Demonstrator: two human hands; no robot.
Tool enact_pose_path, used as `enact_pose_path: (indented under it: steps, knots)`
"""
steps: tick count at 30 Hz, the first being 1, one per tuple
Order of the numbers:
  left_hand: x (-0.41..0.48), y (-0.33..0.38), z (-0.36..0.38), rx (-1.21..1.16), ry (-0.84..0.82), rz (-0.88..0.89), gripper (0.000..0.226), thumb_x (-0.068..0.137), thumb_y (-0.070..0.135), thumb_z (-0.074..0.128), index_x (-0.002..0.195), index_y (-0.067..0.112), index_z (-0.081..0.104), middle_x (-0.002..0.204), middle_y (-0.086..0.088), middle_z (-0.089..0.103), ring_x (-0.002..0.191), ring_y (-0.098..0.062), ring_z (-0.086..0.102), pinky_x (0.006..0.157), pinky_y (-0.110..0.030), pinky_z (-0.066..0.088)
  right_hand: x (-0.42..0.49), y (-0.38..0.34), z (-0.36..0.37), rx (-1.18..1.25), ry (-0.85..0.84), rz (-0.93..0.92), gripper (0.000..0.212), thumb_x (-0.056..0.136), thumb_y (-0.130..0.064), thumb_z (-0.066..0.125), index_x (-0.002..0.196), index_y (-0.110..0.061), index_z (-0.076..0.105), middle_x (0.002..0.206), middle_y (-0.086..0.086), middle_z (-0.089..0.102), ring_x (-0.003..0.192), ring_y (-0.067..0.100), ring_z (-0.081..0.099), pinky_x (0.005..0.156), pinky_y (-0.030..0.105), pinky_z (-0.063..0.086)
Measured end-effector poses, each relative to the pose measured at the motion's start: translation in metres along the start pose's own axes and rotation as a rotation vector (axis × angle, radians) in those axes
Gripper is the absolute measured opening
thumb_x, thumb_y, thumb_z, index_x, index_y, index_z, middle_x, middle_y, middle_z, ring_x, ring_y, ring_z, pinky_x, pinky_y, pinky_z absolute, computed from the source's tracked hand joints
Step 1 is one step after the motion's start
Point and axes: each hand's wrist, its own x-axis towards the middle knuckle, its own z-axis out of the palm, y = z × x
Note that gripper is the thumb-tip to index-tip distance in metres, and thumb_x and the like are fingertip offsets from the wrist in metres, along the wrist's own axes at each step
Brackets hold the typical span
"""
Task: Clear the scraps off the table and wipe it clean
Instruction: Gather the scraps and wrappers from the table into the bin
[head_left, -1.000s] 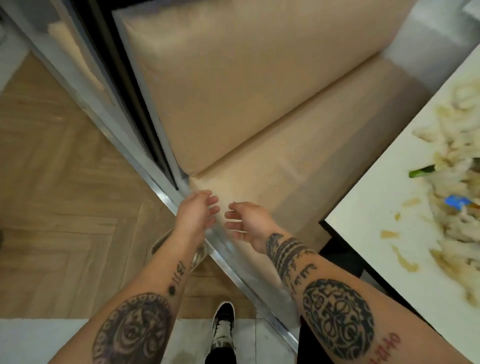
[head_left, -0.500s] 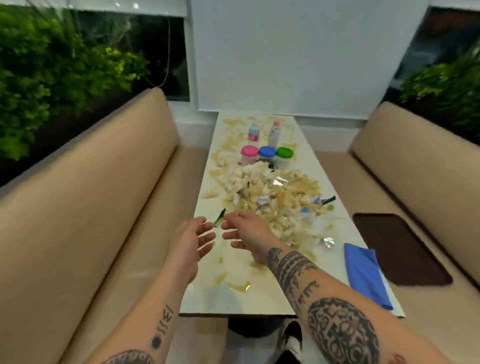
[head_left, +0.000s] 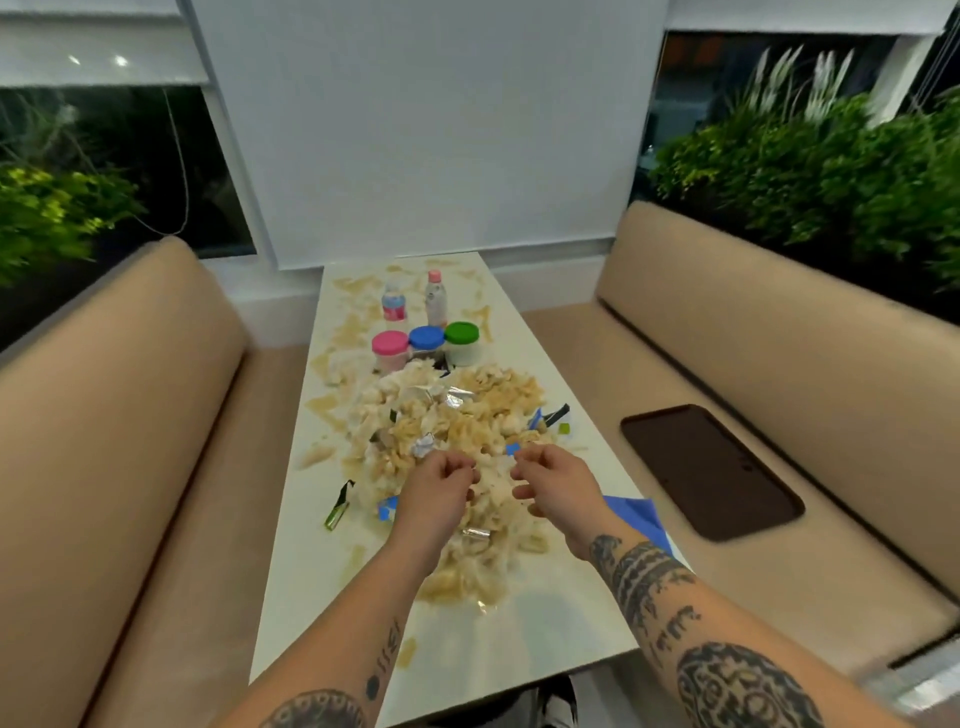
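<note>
Scraps (head_left: 457, 431) lie under loosely curled, empty left hand (head_left: 436, 493) and right hand (head_left: 553, 486).

A glossy, smooth white tabletop (head_left: 524, 644) is seen in the middle of the frame, smeared with wet beige streaks. A heap of crumpled, soggy cream paper scraps (head_left: 447, 431) is mixed with shiny silver foil bits (head_left: 423, 446). Matt plastic lids are shown on three small jars (head_left: 426, 345) above the heap. A soft blue cloth (head_left: 636, 517) and smooth tan upholstered benches (head_left: 727, 338) are visible at right.
</note>
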Motion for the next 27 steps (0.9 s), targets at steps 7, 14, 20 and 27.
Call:
enact_pose_path:
  steps: [7,14,20,27]
  knots:
    - [0.026,-0.035,0.012,0.345,-0.018,0.020,0.010,0.094,0.022,0.062,0.096,0.029,0.068,0.099,0.010,0.068,0.091,-0.011,0.064,0.068,-0.026,0.049,0.028,0.051,-0.029,-0.127,0.158,0.047,0.015,0.097,-0.011,0.057,0.107,-0.018,0.065,0.092,-0.003,0.065,0.078,0.012,0.062,0.052,0.011,0.044]
    - [0.035,-0.065,0.019,0.514,-0.026,0.030,0.008,0.094,0.025,0.066,0.096,0.033,0.067,0.101,0.019,0.066,0.093,-0.006,0.065,0.075,-0.024,0.052,0.048,0.089,-0.011,-0.358,0.061,-0.033,0.015,0.090,-0.031,0.072,0.102,-0.022,0.072,0.099,-0.012,0.068,0.093,0.008,0.063,0.073,0.014,0.043]
    - [0.033,-0.076,0.011,0.547,-0.035,-0.039,0.014,0.092,0.026,0.065,0.101,0.035,0.068,0.104,0.017,0.064,0.090,-0.005,0.062,0.066,-0.023,0.046,0.084,0.077,-0.006,-0.372,0.262,-0.072,0.040,0.101,-0.028,0.055,0.140,-0.017,0.054,0.140,0.003,0.049,0.127,0.019,0.050,0.096,0.021,0.034]
    - [0.028,-0.070,0.013,0.439,0.009,-0.035,0.013,0.097,0.022,0.061,0.094,0.034,0.067,0.096,0.012,0.067,0.073,-0.006,0.062,0.059,-0.022,0.045,0.116,0.097,-0.004,-0.551,0.126,-0.044,0.023,0.093,-0.040,0.064,0.097,-0.019,0.072,0.117,0.009,0.054,0.101,0.025,0.061,0.090,0.036,0.052]
